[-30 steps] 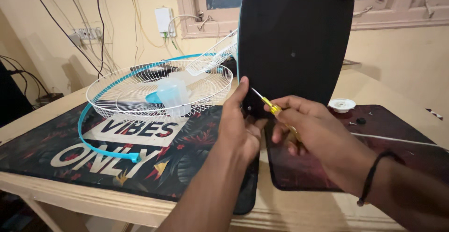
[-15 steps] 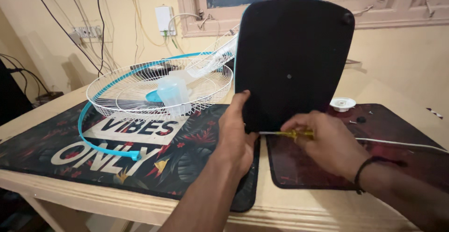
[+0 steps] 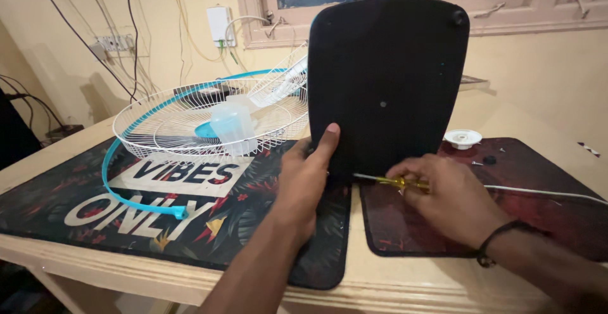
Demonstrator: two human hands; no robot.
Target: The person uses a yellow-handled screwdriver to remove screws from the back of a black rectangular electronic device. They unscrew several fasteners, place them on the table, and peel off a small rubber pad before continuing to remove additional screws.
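A black flat fan base stands upright on its edge in the middle of the table, its underside toward me. My left hand grips its lower left edge, thumb up against the black face. My right hand holds a yellow-handled screwdriver level, its metal tip pointing left at the base's bottom edge. A white wire fan guard with a blue rim ring and a translucent hub lies flat to the left.
A dark printed desk mat covers the left of the wooden table, a dark red mat the right. A small white cap, a small black part and a white cord lie on the red mat. Wall sockets and cables hang behind.
My right hand lowered the screwdriver from a raised tilt to level at the base's bottom edge. The view shifted slightly; the base stays upright under my left hand.
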